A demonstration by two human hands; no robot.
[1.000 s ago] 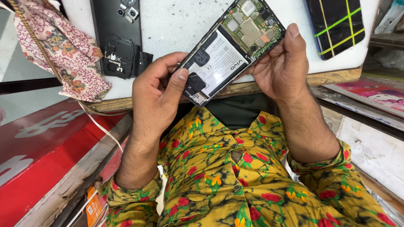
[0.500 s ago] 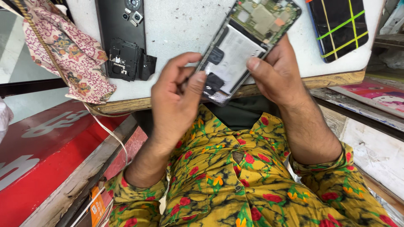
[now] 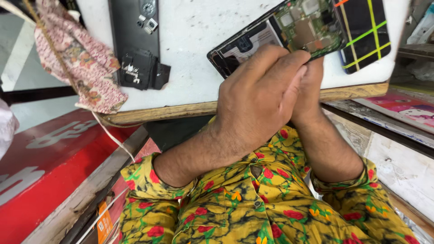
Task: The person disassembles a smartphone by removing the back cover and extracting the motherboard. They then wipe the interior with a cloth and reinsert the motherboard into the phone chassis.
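— What have you got there?

— An opened phone (image 3: 271, 40), back off, battery and green board showing. It sits above the front edge of the worktop (image 3: 190, 68), toward the right corner. My left hand (image 3: 257, 104) lies over its near end, fingers (image 3: 289, 68) curled close together, tips at the board. My right hand (image 3: 309, 95) is tucked behind the left; it touches the phone's edge, but I cannot tell how its fingers are set.

— How would you do this bit well?

— I would judge it best to keep the phone braced with 1 hand so it cannot twist, and to press only lightly near the board, since small parts there could snap. Working close to the worktop means a slip drops it a short way.

— Anything else about?

— A black back cover (image 3: 135, 40) with loose black parts lies at the left side, a floral cloth (image 3: 81, 68) hangs off the left corner, and a dark panel with yellow-green lines (image 3: 366, 36) lies at the right edge.
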